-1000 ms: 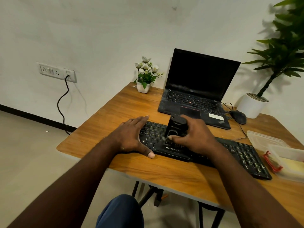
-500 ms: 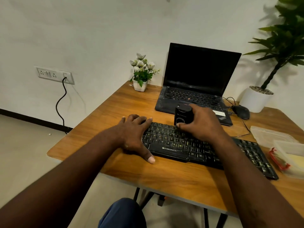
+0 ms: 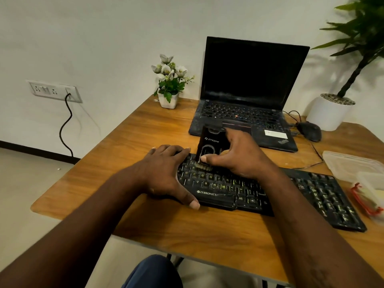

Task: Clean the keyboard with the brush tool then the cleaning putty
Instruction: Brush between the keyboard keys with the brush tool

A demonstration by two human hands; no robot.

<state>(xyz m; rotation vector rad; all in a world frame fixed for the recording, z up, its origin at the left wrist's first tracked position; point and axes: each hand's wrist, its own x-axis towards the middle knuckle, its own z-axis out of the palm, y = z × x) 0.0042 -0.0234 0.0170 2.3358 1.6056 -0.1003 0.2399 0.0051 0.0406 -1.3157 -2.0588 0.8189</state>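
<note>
**Now: brush on the upper key rows**

Right now the right hand (image 3: 234, 156) grips a black brush (image 3: 209, 146), thumb pressed on its front face and fingers wrapped round the back. The brush stands nearly upright, tipped slightly to the left, with its pale bristles (image 3: 202, 166) touching the upper letter rows at the left part of the black keyboard (image 3: 311, 194). The left hand (image 3: 166, 169) lies flat over the keyboard's left end, fingers straight and close together, thumb stretched along the front edge near the maker's name.

The keyboard sits slantwise on a wooden table (image 3: 145, 132). Behind it is an open laptop (image 3: 249, 80) with a dark screen, and a black mouse (image 3: 309, 130) lies just to its right. A small white pot of flowers (image 3: 169, 84) stands at the far left of the table, and a larger white plant pot (image 3: 330, 113) at the far right. Near the keyboard's right end sit a clear lid (image 3: 349, 163) and a clear tub (image 3: 372, 196) with a red clip, holding something pale yellow; whether it is the putty, I cannot tell.
</note>
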